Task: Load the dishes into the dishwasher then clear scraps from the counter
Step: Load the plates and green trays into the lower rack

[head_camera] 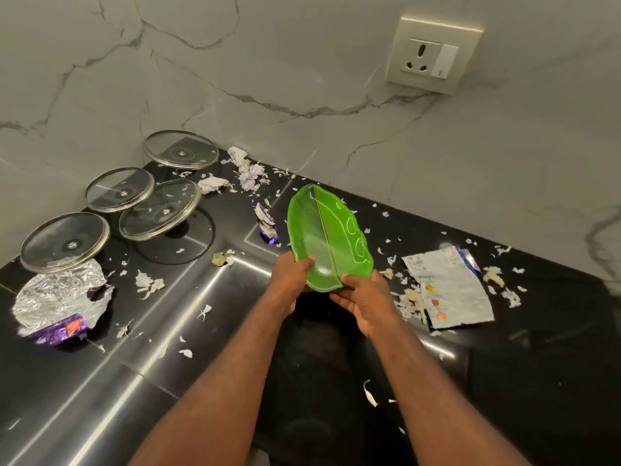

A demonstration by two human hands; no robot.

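Left hand (291, 274): grips lower left edge of green dish (324, 237). Right hand (364, 302): thumb on lower right edge, fingers curled beneath. Hands close together, not touching.
Dish held tilted above black counter (537, 364), between glass lids (65, 242) and flattened packet (450, 287).
Seam down middle of dish: one piece or two, cannot tell. Right fingertips hidden under dish.
Scraps (149, 284) scattered over counter.

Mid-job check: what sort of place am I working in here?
Probably a home kitchen: a black counter strewn with scraps, glass pot lids in the corner, a green plate held in the left hand and right hand.
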